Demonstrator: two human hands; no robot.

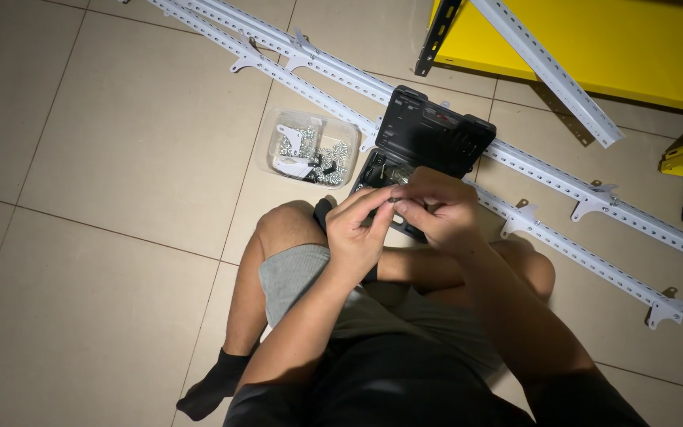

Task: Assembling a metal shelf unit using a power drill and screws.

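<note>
Head view looked down on both hands meeting above the crossed legs. My left hand and right hand each pinched an end of a small dark bit, too small for me to identify, fingertips pressed together to steady it. It hovered just over the open black tool case, kept within easy reach. A clear tub of screws and brackets sat just beside the case, while white perforated rails lay across the tiled floor behind
</note>
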